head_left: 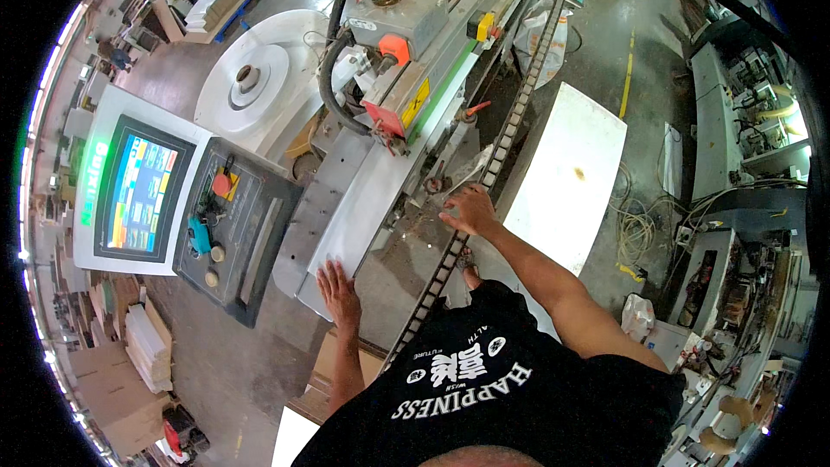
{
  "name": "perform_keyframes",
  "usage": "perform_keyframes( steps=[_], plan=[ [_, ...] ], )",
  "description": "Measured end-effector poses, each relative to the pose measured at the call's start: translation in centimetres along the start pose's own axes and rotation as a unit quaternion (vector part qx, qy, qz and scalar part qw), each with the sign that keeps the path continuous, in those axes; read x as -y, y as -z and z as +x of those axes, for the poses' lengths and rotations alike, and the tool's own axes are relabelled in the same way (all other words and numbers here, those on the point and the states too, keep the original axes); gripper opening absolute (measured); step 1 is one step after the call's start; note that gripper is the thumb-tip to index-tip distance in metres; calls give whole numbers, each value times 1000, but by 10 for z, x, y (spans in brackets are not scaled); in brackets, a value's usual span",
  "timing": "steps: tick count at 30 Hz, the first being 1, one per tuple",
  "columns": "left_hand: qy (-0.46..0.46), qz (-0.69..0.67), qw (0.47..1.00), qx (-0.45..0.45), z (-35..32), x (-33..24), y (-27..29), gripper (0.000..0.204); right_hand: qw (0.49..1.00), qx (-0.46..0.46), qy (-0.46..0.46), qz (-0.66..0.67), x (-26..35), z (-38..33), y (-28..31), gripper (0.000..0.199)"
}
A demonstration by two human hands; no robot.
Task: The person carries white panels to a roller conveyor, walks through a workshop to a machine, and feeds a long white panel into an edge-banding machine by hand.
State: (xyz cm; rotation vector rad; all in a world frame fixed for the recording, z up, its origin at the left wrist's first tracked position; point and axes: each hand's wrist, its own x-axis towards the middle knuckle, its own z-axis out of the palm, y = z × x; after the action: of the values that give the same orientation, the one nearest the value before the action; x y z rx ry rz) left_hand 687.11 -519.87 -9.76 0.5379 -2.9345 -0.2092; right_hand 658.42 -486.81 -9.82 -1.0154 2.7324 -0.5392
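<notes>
My left hand [338, 296] lies flat with fingers spread on the near end of a long pale metal bed [372, 199] of a machine. The hand holds nothing. Farther right, my right hand [469, 209] is at a black, ladder-like roller track [504, 151], its fingers loosely bent and apart. I see nothing in it, though whether its fingertips touch the track I cannot tell. A white panel [566, 177] lies just right of that hand, beyond the track. Left of the bed stands a control console with a lit screen [138, 196].
The console's dark panel [233, 233] carries a red button [222, 185] and a teal object [200, 235]. Behind it sits a round white disc [259, 69]. A red guard [385, 118] hangs over the bed. Coiled hoses [635, 233] lie on the floor at right; cardboard boxes [117, 389] stand lower left.
</notes>
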Motion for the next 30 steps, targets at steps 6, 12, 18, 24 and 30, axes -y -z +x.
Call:
perform_keyframes(
  steps=[6,12,18,24,30],
  plan=[
    [36,-21,999,-9,42,-48,-14,60,999,33,-23,-32,4,3,1,46],
    [92,-18,993,-68,79,-76,-25,73,1000,16,-3,-11,-4,5,-8,43],
    [42,-42,996,-69,84,-45,-26,70,999,-4,10,-42,2,10,-9,44],
    [101,-10,989,-103,23,10,-13,58,999,-36,10,-40,-7,6,-20,40],
    [131,9,984,-117,21,1,-9,55,997,-75,21,0,-1,4,-17,25]
  ],
)
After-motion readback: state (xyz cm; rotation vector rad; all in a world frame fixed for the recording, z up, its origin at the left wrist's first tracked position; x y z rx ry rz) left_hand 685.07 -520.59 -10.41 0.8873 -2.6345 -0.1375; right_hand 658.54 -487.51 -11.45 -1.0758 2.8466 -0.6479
